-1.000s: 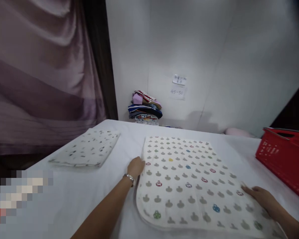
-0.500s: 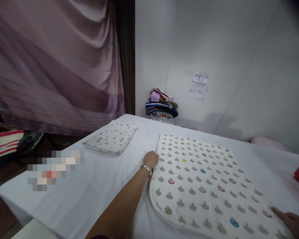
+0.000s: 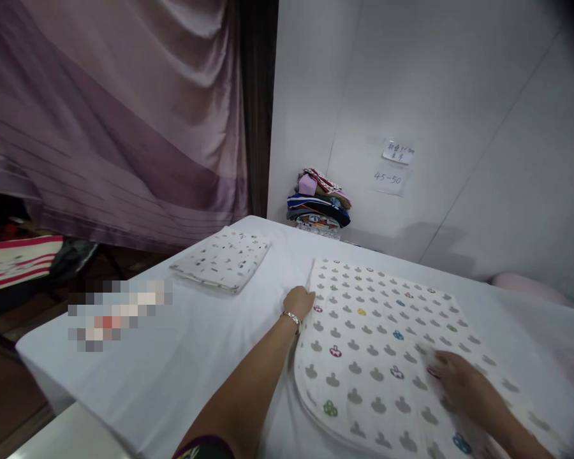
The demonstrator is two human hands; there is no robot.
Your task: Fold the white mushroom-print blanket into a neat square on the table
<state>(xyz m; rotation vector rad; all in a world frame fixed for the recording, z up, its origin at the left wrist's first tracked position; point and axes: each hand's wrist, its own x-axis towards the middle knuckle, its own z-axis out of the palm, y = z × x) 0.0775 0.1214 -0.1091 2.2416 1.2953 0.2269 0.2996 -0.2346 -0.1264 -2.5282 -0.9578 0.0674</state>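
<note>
White mushroom-print cloth (image 3: 375,317) is lying spread across a white-covered bench (image 3: 172,370). At its left edge, the person's left hand (image 3: 299,302), wearing a silver-coloured bracelet (image 3: 291,317), is touching the fabric with curling fingers; whether that grip is pinching cannot be told. Blurring over the right part of the cloth, the right hand (image 3: 463,382) is pinching a raised fold. Another patterned cloth (image 3: 224,258), folded, is resting farther left, while piled textiles (image 3: 319,203) are standing beyond the bench near a pale wall (image 3: 425,70).
</note>
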